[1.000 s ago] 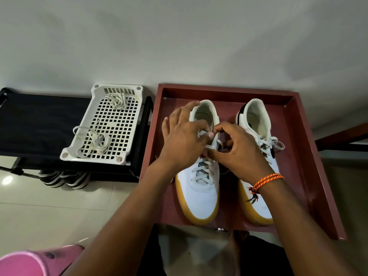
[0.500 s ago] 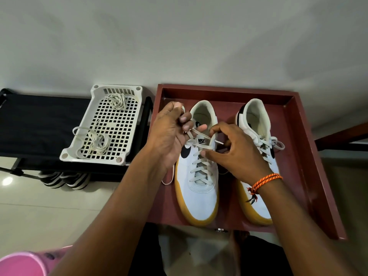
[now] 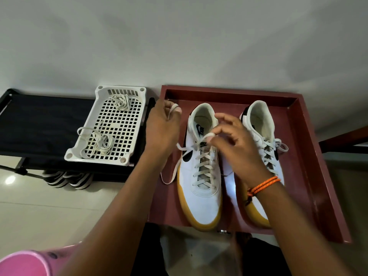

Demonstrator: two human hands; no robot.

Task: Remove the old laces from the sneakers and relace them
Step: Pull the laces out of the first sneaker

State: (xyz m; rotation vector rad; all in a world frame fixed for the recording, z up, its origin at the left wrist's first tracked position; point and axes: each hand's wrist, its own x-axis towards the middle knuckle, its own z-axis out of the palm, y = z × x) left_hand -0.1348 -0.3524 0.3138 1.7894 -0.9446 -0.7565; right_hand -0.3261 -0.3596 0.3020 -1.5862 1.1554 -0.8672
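Both hands are busy with one lace. My left hand (image 3: 162,127) is raised at the left rim of the red tray (image 3: 310,156), fingers curled round one end of the lace (image 3: 175,172), which loops over my fingertips; lower down, the strand hangs in a loop off the left side of the left sneaker (image 3: 201,176) onto the tray floor. My right hand (image 3: 237,144) hovers over the top eyelets of that sneaker, thumb and forefinger pinching the other end of the lace, the remaining fingers spread and loosely bent. An orange cord bracelet (image 3: 262,186) sits on my right wrist.

The left sneaker, white with a gum-yellow sole and a black logo, is laced up most of the way and stands toe toward me in the tray. The right sneaker (image 3: 262,124) stands just beside it, partly behind my right arm, its lace tied in a bow.

To the left of the tray, a white perforated basket (image 3: 117,128) rests on a black rack (image 3: 43,124) and holds two loose bundles of old laces (image 3: 95,144). Striped shoes (image 3: 67,178) sit on the floor under the rack, and something pink (image 3: 22,263) shows at the bottom left corner.
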